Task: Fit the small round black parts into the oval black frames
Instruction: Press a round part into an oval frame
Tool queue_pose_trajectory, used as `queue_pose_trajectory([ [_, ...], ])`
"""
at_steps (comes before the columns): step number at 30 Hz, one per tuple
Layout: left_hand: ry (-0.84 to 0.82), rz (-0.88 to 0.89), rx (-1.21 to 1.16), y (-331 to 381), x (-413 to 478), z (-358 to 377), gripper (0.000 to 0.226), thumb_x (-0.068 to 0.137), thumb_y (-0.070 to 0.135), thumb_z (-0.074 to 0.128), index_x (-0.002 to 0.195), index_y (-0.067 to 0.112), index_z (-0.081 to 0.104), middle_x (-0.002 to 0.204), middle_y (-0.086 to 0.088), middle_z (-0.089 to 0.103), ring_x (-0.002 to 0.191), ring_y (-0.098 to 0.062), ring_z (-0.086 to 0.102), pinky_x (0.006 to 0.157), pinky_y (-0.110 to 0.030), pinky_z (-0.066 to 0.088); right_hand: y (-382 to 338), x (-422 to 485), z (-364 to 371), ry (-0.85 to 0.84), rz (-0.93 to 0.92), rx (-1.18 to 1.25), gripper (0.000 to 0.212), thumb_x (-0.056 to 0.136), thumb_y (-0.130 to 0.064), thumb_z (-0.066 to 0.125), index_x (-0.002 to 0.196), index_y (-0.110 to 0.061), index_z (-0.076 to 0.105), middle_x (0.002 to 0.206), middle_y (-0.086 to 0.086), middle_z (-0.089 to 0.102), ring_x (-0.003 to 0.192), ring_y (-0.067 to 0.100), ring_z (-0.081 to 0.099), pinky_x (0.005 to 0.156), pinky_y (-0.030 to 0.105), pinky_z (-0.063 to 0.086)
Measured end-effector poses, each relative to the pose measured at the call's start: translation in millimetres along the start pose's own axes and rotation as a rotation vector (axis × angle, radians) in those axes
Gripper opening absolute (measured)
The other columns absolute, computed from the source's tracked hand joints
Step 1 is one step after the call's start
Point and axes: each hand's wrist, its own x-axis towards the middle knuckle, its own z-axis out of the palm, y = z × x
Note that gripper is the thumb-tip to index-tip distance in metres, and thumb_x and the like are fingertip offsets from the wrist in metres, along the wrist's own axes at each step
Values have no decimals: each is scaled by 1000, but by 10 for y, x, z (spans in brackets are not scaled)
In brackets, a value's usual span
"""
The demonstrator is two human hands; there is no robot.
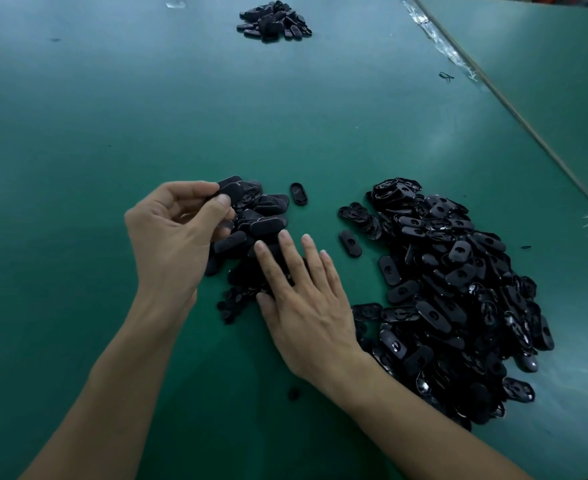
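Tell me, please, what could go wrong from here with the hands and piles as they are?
The right hand lies flat on the near pile; a sweep could push pieces toward the loose frame and the large pile, mixing them. The small dark piece beside the right forearm might get brushed away. The left hand only pinches the oval frame by one end, so it may slip.

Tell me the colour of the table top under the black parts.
Plain teal green, no pattern; the table top shows best in the head view.
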Motion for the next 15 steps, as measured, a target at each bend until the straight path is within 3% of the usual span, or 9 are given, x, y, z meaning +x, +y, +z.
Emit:
queue_pose_trajectory([
  [5,28,6,54,4,12,-12,14,84,10,77,83,22,71,70,4,73,64,-10,67,55,-19,50,144,104,-50,-64,60,67,64,104,-54,21,160,-31,-1,169,3,0,155,27,-7,121,37,-15],
  [8,38,18,57,16,27,-23,15,83,12,77,82,25,70,69,6,73,65,-9,67,54,-18,48,118,101,-146,16,1,69,60,102,-50,39,157,-28,29,166,6,21,154,30,13,126,43,6],
  [11,40,19,64,7,28,-11,15,84,11,77,82,24,70,68,8,73,63,-6,66,53,-17,48,-38,58,-162,137,-231,115,44,93,-42,59,135,-30,62,153,4,47,144,30,38,120,44,26],
  [15,10,20,76,-10,8,-16,14,83,13,78,84,24,71,70,7,73,64,-8,67,53,-16,47,-212,10,-57,66,-511,130,27,94,-32,65,119,-26,73,137,-1,62,133,22,51,109,36,39],
])
